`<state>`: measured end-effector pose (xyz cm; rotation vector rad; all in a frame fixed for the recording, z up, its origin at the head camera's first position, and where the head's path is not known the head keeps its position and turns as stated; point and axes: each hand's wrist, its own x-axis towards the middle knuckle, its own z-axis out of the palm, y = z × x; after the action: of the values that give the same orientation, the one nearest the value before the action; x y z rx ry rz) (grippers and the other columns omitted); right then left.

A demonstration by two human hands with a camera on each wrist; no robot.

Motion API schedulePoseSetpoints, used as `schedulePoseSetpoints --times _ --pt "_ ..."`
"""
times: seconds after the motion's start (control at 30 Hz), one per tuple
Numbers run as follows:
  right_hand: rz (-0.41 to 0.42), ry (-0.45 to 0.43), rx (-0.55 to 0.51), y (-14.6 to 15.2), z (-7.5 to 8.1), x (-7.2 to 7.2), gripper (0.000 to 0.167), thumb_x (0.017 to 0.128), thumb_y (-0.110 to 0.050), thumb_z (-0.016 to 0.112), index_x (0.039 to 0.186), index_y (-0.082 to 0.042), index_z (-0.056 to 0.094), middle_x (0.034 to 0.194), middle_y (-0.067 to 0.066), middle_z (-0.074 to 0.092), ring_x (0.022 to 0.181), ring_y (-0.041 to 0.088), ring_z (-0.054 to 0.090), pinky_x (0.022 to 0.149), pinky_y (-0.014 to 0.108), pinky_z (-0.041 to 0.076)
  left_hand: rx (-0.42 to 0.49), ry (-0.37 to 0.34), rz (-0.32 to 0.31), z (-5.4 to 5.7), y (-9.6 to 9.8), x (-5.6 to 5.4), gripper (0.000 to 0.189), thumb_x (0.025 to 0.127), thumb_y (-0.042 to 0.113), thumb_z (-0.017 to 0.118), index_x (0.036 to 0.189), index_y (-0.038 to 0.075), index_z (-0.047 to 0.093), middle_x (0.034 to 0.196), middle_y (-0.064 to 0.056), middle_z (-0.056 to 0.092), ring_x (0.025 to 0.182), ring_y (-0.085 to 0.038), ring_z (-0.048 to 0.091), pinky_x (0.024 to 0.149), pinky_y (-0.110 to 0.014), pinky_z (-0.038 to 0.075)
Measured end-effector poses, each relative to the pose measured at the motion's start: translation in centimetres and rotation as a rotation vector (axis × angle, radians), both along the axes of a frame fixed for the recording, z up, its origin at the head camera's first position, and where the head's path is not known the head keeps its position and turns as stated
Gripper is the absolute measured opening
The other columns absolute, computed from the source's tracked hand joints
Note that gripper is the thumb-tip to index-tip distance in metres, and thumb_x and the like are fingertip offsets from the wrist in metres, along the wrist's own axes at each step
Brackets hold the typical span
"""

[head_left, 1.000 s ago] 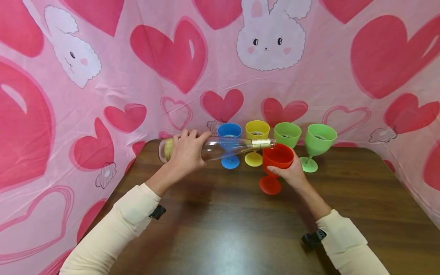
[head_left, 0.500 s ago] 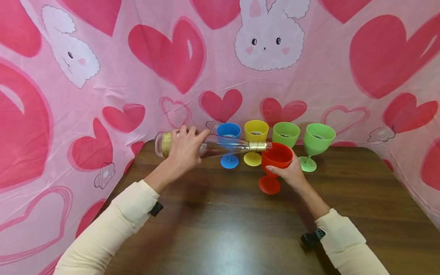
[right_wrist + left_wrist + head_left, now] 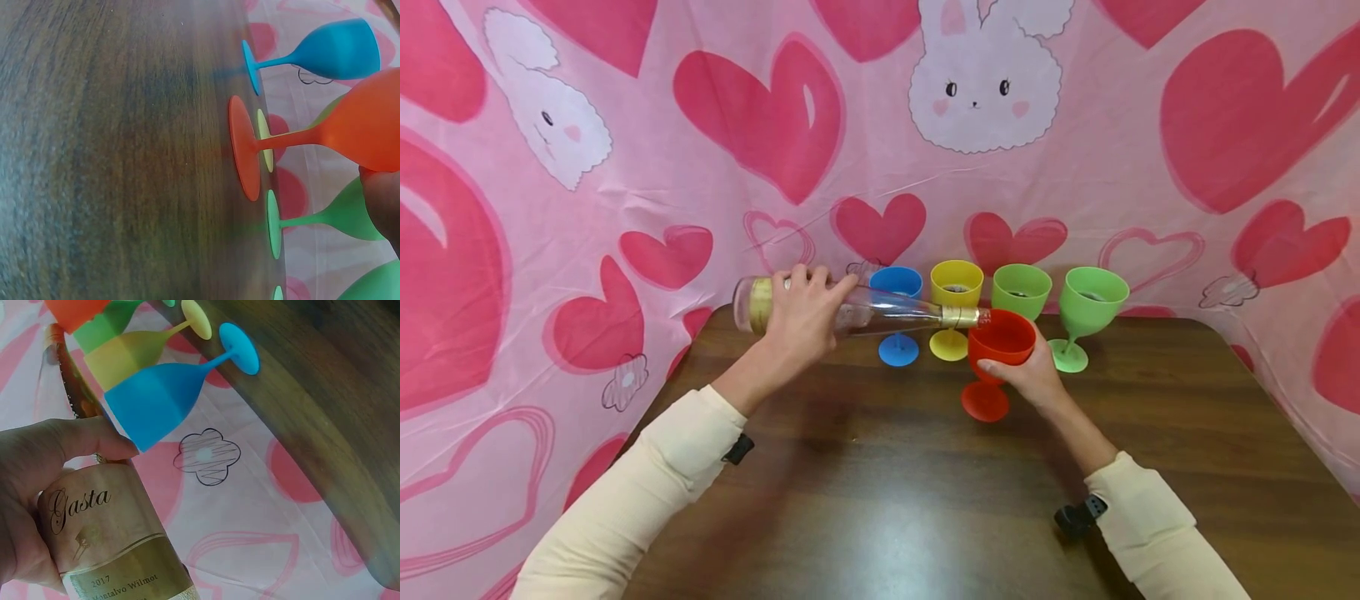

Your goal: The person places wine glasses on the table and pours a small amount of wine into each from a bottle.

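My left hand (image 3: 803,312) grips a clear glass wine bottle (image 3: 902,315) round its body, near the base. The bottle lies nearly level, its gold-wrapped neck pointing right and its mouth at the rim of a red goblet (image 3: 1000,345). In the left wrist view, the bottle's label (image 3: 103,512) reads "Gasta". My right hand (image 3: 1032,375) holds the red goblet by the bowl, thumb on the near side. The goblet's foot (image 3: 244,149) shows low over the wooden table; whether it touches, I cannot tell. What is inside the red goblet is hard to make out.
Behind the red goblet stand a blue goblet (image 3: 898,350), a yellow goblet (image 3: 950,344) and two green goblets (image 3: 1022,292), with dark contents visible inside. They line the back of the brown wooden table (image 3: 880,492), against a pink heart-patterned cloth (image 3: 880,167).
The bottle's base has risen and moved slightly left, so its mouth tips further down toward the red goblet. The right hand and red goblet stay nearly where they were.
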<state>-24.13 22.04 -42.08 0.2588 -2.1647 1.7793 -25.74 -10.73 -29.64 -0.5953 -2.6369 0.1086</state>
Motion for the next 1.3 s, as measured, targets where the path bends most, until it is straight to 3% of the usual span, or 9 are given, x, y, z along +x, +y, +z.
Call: schedulePoseSetpoints --times 1.3 --pt "0.013 0.017 -0.021 0.04 0.12 0.08 0.070 0.076 0.007 0.076 0.139 0.006 0.047 0.111 -0.027 0.061 0.104 0.000 0.058 0.083 0.012 0.053 -0.037 -0.001 0.013 0.61 0.15 0.37 0.084 0.063 0.022 0.090 0.137 0.027 0.051 0.122 -0.017 0.063 0.120 -0.040 0.054 0.100 -0.059 0.042"
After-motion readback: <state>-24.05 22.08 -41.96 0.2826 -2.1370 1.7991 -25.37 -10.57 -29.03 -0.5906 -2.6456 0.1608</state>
